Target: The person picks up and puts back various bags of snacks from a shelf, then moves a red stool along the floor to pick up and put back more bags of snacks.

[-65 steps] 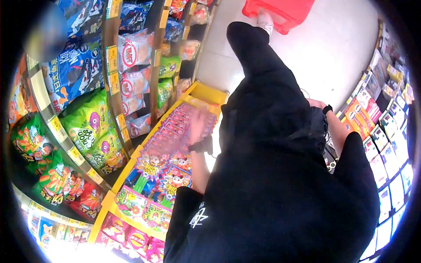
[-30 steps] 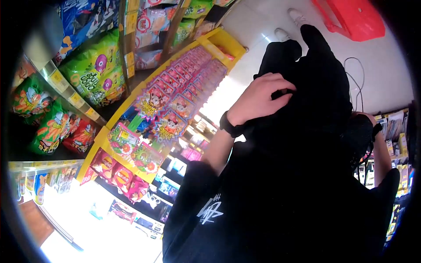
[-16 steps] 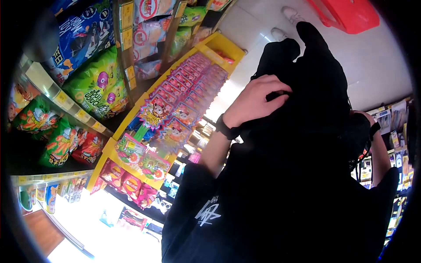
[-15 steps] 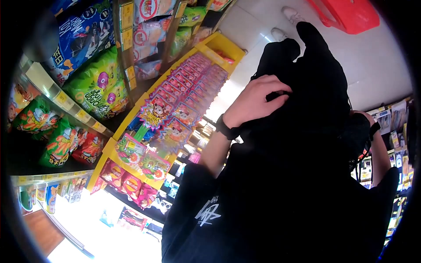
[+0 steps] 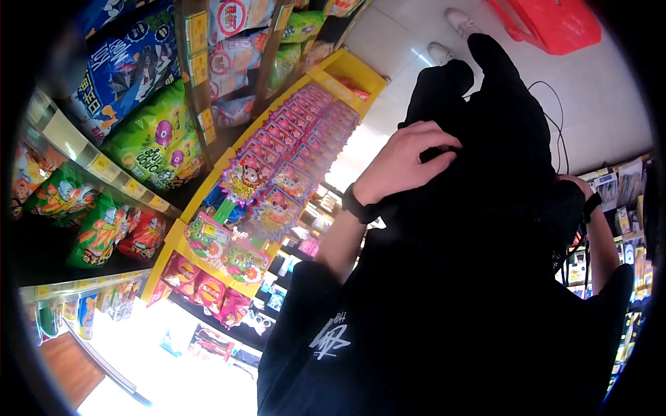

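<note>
My left hand [image 5: 406,158], with a black band [image 5: 356,206] on the wrist, rests on my black-clothed thigh [image 5: 472,125]. Its fingers curve loosely, the thumb stands apart from them, and nothing shows between. At the right side, my right hand [image 5: 574,184] is bent over dark fabric; its fingers are hidden, and a dark band [image 5: 592,202] circles that wrist. Nearest my left hand is a yellow display stand [image 5: 182,239] hung with rows of pink snack packets [image 5: 281,135]. A light-coloured shoe [image 5: 459,23] shows beyond my knees.
Shelves at the left hold a green snack bag [image 5: 154,142], a blue bag [image 5: 128,73] and several others. Red chip bags [image 5: 209,290] sit in the lower stand. A red plastic item [image 5: 555,28] and a dark cable [image 5: 559,128] lie on the tiled floor. Packaged goods [image 5: 628,201] line the right.
The dark cable on the floor at right now shows beside my leg. My view has shifted slightly over the left shelves. Both hands keep their places.
</note>
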`<state>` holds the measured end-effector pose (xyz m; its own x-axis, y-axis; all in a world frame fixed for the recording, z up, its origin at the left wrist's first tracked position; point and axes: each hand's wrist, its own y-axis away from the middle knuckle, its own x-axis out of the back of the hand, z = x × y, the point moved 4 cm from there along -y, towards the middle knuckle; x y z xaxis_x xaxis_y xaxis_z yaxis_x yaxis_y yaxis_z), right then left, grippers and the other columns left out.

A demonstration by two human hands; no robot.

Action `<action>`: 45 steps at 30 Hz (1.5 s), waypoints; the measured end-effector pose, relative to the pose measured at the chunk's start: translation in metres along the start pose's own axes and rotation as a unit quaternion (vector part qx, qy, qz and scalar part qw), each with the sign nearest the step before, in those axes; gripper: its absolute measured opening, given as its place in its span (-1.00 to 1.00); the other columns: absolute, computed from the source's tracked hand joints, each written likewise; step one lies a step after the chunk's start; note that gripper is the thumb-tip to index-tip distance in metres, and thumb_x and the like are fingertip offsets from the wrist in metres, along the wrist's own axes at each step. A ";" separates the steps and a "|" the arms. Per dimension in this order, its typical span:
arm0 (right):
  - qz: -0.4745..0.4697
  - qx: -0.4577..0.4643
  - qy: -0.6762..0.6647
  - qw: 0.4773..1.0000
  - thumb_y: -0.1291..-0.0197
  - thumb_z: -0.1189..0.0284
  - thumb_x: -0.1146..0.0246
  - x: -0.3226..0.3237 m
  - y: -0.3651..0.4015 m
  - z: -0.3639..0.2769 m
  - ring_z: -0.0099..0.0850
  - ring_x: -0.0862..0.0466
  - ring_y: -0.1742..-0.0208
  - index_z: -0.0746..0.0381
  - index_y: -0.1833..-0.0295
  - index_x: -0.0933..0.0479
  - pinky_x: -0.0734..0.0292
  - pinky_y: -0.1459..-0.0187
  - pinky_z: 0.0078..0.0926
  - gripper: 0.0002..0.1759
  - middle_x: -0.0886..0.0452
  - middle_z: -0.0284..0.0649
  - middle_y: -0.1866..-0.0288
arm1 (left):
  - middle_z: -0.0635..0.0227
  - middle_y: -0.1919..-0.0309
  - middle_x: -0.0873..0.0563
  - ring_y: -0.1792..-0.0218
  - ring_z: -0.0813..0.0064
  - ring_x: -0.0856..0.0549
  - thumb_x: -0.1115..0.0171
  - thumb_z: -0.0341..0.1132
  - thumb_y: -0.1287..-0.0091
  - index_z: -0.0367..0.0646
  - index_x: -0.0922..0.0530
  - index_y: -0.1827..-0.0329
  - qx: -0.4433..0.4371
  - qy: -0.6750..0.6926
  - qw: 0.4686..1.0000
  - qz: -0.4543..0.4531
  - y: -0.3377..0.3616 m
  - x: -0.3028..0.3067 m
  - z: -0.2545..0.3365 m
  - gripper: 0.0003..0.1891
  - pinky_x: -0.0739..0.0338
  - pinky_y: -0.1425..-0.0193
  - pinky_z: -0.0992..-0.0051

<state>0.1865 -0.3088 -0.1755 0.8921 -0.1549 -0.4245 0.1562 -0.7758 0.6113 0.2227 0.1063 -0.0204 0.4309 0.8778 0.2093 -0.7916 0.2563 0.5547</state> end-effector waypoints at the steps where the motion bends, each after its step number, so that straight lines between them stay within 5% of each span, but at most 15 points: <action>1: 0.000 0.001 0.001 1.000 -0.17 0.42 -0.07 0.002 0.000 0.000 -0.30 -0.54 0.00 0.36 -0.01 -0.47 -0.40 -0.06 -0.43 -0.67 -0.58 -0.11 0.05 | 0.24 0.37 -0.59 0.36 0.31 -0.60 -0.21 -0.41 -0.15 -0.19 -0.60 0.19 0.003 -0.002 1.000 0.000 -0.001 0.000 0.001 -0.83 -0.47 0.30 0.47; 45: -0.011 0.053 0.027 0.998 -0.06 0.33 -0.18 0.020 -0.003 0.008 -0.19 -0.56 0.07 0.34 0.09 -0.50 -0.45 0.04 -0.35 -0.65 -0.58 -0.08 0.09 | 0.27 0.36 -0.60 0.35 0.30 -0.60 -0.21 -0.41 -0.16 -0.20 -0.61 0.22 -0.027 -0.004 1.000 -0.008 -0.020 -0.006 0.014 -0.85 -0.48 0.30 0.48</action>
<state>0.1999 -0.3144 -0.1913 0.9110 -0.1051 -0.3988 0.1340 -0.8391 0.5273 0.2417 0.0903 -0.0215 0.4465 0.8705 0.2068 -0.8066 0.2916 0.5142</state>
